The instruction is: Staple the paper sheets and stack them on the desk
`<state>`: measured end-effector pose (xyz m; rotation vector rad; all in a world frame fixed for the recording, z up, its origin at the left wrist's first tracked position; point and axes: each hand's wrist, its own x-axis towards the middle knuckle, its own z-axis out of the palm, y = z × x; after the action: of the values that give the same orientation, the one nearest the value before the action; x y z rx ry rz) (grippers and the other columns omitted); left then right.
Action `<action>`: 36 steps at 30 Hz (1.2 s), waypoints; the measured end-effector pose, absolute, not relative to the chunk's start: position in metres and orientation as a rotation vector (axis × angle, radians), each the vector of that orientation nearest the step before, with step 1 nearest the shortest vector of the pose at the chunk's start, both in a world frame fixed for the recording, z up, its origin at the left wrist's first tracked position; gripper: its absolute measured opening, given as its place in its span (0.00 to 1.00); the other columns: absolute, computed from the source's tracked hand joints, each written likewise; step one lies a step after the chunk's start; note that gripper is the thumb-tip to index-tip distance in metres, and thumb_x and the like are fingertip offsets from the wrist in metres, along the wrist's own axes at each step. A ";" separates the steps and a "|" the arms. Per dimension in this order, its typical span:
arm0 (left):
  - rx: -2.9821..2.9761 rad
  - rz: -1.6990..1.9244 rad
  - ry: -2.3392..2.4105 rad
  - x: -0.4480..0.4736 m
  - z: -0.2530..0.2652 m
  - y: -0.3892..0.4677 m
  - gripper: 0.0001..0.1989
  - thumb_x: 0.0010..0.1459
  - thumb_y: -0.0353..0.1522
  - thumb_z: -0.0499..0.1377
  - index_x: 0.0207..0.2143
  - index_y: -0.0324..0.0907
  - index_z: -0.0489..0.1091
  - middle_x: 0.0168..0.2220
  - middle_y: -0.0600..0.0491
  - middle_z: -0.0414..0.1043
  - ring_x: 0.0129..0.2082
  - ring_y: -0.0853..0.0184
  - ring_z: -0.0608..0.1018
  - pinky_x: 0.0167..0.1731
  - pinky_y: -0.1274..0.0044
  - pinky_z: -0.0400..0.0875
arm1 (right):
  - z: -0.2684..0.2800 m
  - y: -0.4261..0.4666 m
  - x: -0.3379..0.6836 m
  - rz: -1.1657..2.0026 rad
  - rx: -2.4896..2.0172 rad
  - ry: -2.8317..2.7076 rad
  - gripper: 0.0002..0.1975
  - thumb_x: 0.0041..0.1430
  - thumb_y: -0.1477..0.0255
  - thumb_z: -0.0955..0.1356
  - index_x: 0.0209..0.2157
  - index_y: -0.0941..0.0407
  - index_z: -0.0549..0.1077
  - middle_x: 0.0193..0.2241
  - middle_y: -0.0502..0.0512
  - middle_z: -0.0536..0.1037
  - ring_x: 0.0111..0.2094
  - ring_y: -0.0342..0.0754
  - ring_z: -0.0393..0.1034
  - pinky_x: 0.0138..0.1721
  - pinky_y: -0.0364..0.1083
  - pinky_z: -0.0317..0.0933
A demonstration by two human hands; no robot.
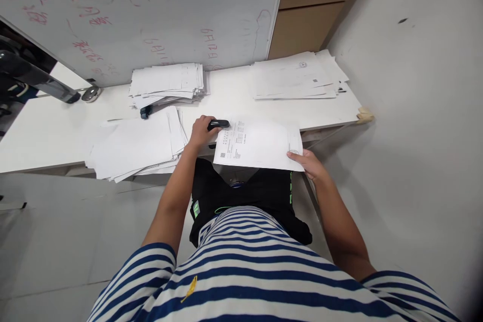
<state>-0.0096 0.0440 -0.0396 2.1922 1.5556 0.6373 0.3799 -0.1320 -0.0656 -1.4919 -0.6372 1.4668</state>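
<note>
My left hand [203, 132] is closed round a black stapler [219, 124], whose front end lies over the upper left edge of a printed sheet [264, 143]. The lower right corner of that sheet is pinched in my right hand [310, 163], thumb on top and fingers underneath. Printed text and a small square code run along the sheet's left part, and a round stamp mark shows near my right thumb. The sheet reaches over the table's front edge above my lap. Whether it is one page or several I cannot tell.
On the white table [226, 88] lie a loose paper stack [138, 143] at left, another stack [166, 80] behind it and a third [290, 78] at back right. A small dark object [145, 111] sits between the left stacks. A whiteboard [169, 10] and cardboard boxes [313, 25] stand behind.
</note>
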 end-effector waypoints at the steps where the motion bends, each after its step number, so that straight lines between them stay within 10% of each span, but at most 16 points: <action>1: 2.178 0.595 1.524 -0.012 -0.034 0.045 0.20 0.56 0.42 0.65 0.50 0.46 0.73 0.48 0.44 0.73 0.50 0.51 0.75 0.53 0.60 0.68 | -0.065 -0.130 0.378 1.473 -1.488 -0.633 0.23 0.39 0.63 0.85 0.38 0.57 0.84 0.41 0.59 0.86 0.38 0.54 0.83 0.42 0.48 0.79; 13: 2.001 0.684 1.740 0.053 0.005 0.079 0.21 0.70 0.48 0.48 0.52 0.46 0.71 0.63 0.42 0.68 0.63 0.51 0.70 0.61 0.58 0.65 | -0.066 -0.132 0.380 1.468 -1.523 -0.616 0.23 0.40 0.63 0.84 0.38 0.56 0.83 0.41 0.57 0.86 0.38 0.53 0.83 0.41 0.47 0.78; 22: 2.292 0.579 1.842 0.082 -0.038 0.082 0.25 0.65 0.46 0.56 0.60 0.44 0.68 0.71 0.39 0.56 0.75 0.43 0.45 0.70 0.45 0.32 | -0.090 -0.139 0.373 1.445 -1.565 -0.518 0.19 0.47 0.63 0.82 0.40 0.55 0.83 0.39 0.55 0.86 0.40 0.53 0.83 0.47 0.49 0.77; 31: 2.000 0.865 1.729 0.069 -0.046 0.102 0.28 0.60 0.54 0.60 0.53 0.45 0.70 0.62 0.37 0.67 0.71 0.41 0.56 0.65 0.49 0.56 | -0.091 -0.156 0.359 1.445 -1.531 -0.522 0.22 0.47 0.59 0.81 0.42 0.54 0.83 0.40 0.54 0.86 0.48 0.56 0.81 0.56 0.53 0.73; 36: 1.788 1.297 1.484 0.054 -0.028 0.091 0.29 0.68 0.57 0.46 0.54 0.48 0.68 0.56 0.43 0.72 0.60 0.56 0.72 0.60 0.62 0.67 | -0.088 -0.158 0.348 1.260 -1.531 -0.523 0.24 0.44 0.57 0.81 0.42 0.53 0.82 0.44 0.54 0.85 0.52 0.58 0.79 0.58 0.56 0.72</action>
<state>0.0542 0.0912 -0.0276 1.7880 1.4835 1.2971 0.3477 -0.1581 -0.0880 -1.5314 -0.5231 1.2605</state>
